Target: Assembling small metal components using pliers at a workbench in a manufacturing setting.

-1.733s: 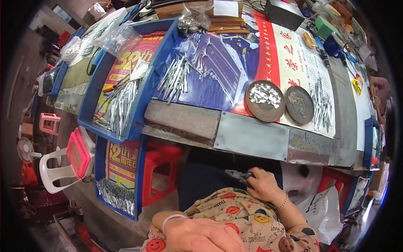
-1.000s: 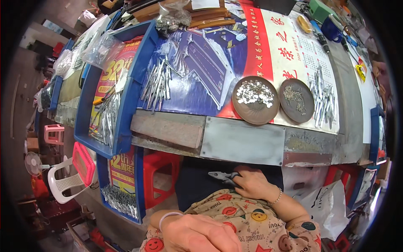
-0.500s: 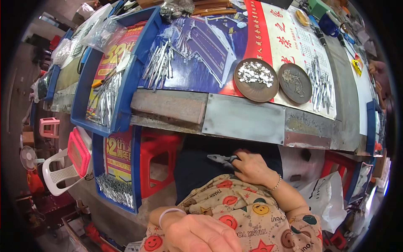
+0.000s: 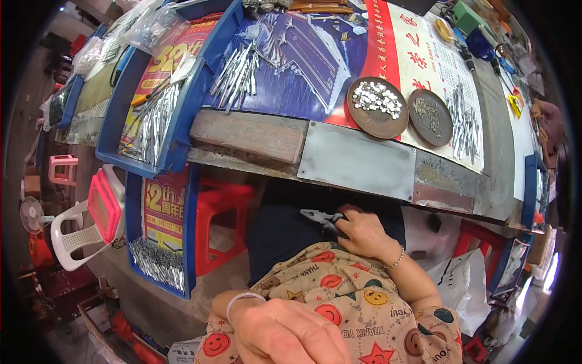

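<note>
Low over my lap, my right hand is closed around the dark handles of a pair of pliers. The grey jaws point left and hold nothing that I can see. Very close at the lower edge is my left hand, with a pale bangle at its wrist. Its fingers are bent and pressed together, their tips cut off by the picture's edge, so anything in them is hidden. On the bench ahead, a brown dish bears small shiny discs, and a second dish bears tiny metal pieces.
Metal strips lie in a pile on the blue sheet and in another to the right. Blue trays stand left, one on the bench and one lower down. The bench's front edge runs above my lap, beside a red stool.
The whole view has shifted a little, so bench and trays sit slightly higher. My right hand still holds the pliers, tilted slightly differently. My left hand stays close, low in the picture.
</note>
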`<state>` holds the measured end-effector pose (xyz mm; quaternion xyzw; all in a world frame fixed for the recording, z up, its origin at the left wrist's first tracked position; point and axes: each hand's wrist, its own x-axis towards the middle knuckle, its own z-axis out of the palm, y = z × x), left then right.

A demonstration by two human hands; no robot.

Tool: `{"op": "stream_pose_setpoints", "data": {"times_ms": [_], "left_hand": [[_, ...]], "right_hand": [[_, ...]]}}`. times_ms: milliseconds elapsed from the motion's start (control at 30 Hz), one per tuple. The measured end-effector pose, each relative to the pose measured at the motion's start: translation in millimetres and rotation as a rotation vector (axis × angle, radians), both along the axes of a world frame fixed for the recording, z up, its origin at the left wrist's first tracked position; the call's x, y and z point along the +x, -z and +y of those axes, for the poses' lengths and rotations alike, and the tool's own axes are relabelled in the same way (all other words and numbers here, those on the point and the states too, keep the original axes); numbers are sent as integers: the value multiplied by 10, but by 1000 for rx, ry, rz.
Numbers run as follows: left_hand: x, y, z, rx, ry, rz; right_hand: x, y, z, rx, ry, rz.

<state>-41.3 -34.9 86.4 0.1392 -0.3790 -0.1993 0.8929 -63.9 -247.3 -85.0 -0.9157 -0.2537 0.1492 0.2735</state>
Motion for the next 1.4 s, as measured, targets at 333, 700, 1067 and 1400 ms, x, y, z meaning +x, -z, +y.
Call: {"op": "stream_pose_setpoints", "data": {"times_ms": [333,700,1067,1400], "left_hand": [[168,-11,47,-24,85,18],[297,252,279,-86,-5,14],[191,93,289,139,167,442],[236,-574,-166,56,1028,569]], "right_hand": [[9,30,2,11,88,33],[131,-25,54,-119,146,333],[102,-34,16,-107,156,312],[74,12,-4,39,137,304]]}}
